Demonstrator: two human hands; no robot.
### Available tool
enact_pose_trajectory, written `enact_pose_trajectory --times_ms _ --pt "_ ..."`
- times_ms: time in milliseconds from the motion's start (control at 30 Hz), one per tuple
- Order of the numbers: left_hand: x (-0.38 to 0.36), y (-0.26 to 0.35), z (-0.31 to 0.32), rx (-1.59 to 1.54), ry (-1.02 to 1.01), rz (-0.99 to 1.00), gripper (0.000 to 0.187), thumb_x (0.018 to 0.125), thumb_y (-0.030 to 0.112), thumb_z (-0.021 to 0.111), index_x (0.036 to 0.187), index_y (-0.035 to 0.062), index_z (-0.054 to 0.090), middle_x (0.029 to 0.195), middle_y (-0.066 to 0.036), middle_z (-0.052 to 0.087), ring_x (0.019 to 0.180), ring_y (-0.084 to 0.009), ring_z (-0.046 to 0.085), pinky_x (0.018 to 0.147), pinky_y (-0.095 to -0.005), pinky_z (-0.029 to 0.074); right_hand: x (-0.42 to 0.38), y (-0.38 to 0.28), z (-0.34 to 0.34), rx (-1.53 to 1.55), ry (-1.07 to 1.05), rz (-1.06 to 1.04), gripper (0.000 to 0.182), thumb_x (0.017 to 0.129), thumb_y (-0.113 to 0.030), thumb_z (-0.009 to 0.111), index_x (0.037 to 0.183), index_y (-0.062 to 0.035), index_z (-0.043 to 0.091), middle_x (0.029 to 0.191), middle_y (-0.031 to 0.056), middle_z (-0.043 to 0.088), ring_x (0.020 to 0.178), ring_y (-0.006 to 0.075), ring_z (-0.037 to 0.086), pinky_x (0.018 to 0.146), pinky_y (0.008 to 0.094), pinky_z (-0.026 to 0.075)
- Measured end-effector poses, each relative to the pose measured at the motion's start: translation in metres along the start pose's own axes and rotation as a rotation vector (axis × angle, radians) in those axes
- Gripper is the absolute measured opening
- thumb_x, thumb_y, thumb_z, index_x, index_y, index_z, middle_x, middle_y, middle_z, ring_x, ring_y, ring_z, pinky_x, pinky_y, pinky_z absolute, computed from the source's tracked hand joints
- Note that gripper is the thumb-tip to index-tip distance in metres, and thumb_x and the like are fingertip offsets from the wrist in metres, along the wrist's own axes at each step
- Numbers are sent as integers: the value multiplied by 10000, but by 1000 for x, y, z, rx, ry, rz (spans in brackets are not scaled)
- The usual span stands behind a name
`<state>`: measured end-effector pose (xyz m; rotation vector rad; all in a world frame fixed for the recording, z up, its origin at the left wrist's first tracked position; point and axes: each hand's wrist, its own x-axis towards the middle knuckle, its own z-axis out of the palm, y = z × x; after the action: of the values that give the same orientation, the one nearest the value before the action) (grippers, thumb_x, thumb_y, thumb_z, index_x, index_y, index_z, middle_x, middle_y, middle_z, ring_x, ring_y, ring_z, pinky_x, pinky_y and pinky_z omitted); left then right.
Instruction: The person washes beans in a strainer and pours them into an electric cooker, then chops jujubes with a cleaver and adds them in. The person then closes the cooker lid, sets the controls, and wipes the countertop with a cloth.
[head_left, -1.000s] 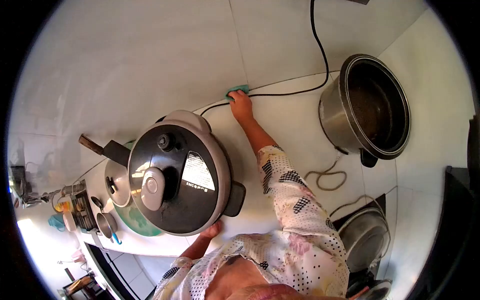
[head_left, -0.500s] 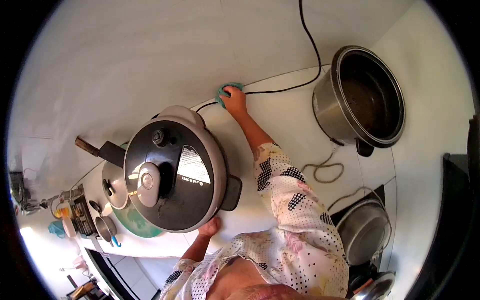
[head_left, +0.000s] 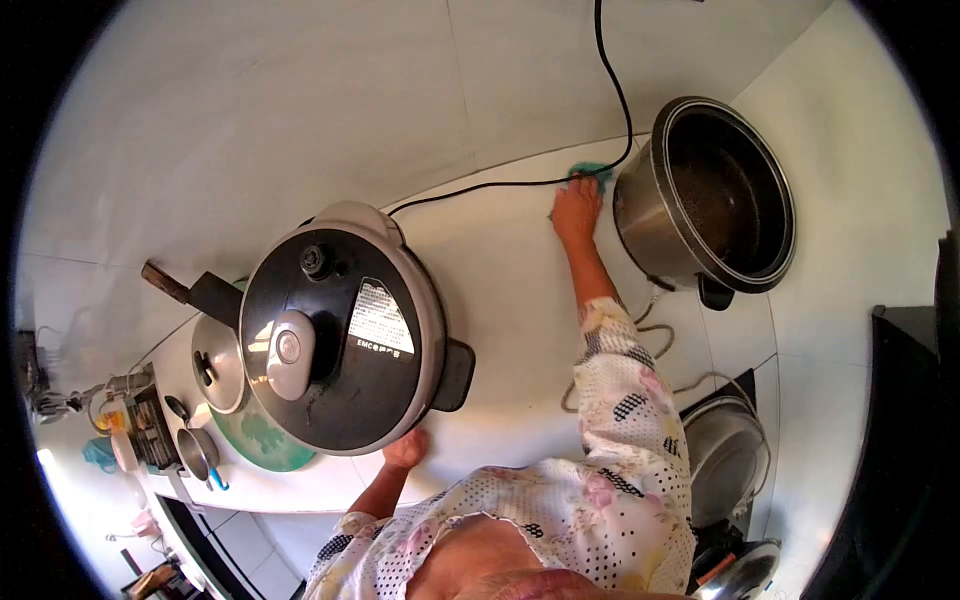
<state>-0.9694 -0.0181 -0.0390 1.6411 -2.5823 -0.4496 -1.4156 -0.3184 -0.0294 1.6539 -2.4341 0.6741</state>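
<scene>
My right hand (head_left: 577,212) presses a green cloth (head_left: 590,178) on the white counter (head_left: 500,290), close to the wall and just left of an open cooker pot (head_left: 640,210). A black cord (head_left: 500,185) runs across the cloth. My left hand (head_left: 406,449) rests at the counter's front edge, below a large pressure cooker (head_left: 340,330) with a black lid; its fingers look curled, and whatever they hold is hidden.
Left of the pressure cooker are a glass lid (head_left: 218,365), a green board (head_left: 255,440) and a small pan (head_left: 197,452). A light cord (head_left: 655,330) lies below the open pot. A metal basin (head_left: 720,460) stands at the lower right.
My right hand has moved right along the wall with the green cloth, from near the pressure cooker to beside the open pot. My left hand has stayed by the counter edge.
</scene>
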Motion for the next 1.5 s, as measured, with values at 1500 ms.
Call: enact_pose_trajectory --times_ms 1500 --pt "8 4 -2 -36 125 52 497 728 147 537 1221 93 523 1233 -111 543 1108 -311 514 957 -474 357 -12 -79 57 173 116 -134 264 698 -116 565 931 -20 643 962 199 608 955 357 555 834 446 456"
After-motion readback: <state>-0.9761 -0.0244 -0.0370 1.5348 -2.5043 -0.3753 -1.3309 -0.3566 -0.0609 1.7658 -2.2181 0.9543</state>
